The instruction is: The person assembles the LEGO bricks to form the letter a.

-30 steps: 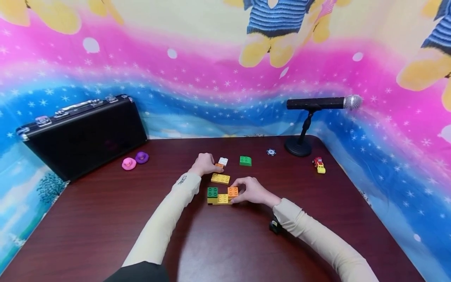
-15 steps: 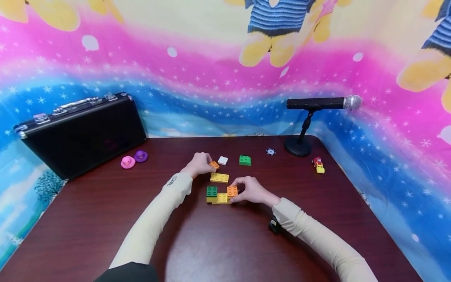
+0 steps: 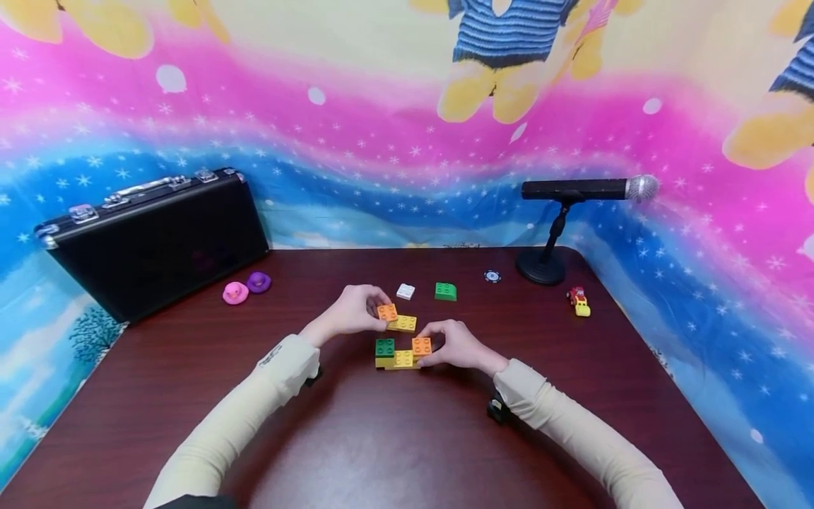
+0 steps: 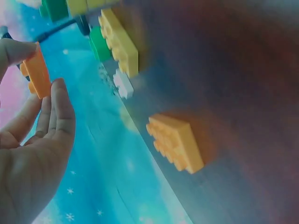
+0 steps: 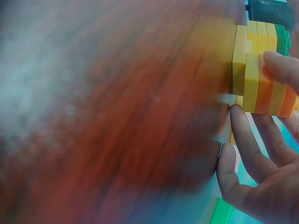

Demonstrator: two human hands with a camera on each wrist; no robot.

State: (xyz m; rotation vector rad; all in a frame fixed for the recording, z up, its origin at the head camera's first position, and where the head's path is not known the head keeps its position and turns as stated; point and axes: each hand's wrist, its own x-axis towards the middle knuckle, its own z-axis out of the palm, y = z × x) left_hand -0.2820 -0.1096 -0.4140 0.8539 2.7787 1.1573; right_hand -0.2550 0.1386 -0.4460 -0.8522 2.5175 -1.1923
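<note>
My left hand (image 3: pixel 352 309) pinches a small orange building brick (image 3: pixel 386 312) between thumb and fingers, with its studs showing. In the head view the brick overlaps the left end of a yellow brick (image 3: pixel 405 324). My right hand (image 3: pixel 459 346) grips the right-hand tower of a block build, whose top is an orange brick (image 3: pixel 422 346). Layers of yellow and orange (image 5: pixel 265 88) show in that tower in the right wrist view. A dark green brick (image 3: pixel 384 347) tops the build's left end, and a lower yellow brick (image 3: pixel 403 358) lies between the ends.
A white brick (image 3: pixel 405 291) and a light green brick (image 3: pixel 446 290) lie behind. The left wrist view shows another orange-yellow brick (image 4: pixel 175 142). Around stand a black case (image 3: pixel 155 244), two ducks (image 3: pixel 236 293), a poker chip (image 3: pixel 492 276), a microphone stand (image 3: pixel 540 268) and a toy car (image 3: pixel 579 301).
My left hand has lifted the orange brick from beside the white brick and brought it toward me, over the yellow brick's left end. The right hand keeps its grip on the build.
</note>
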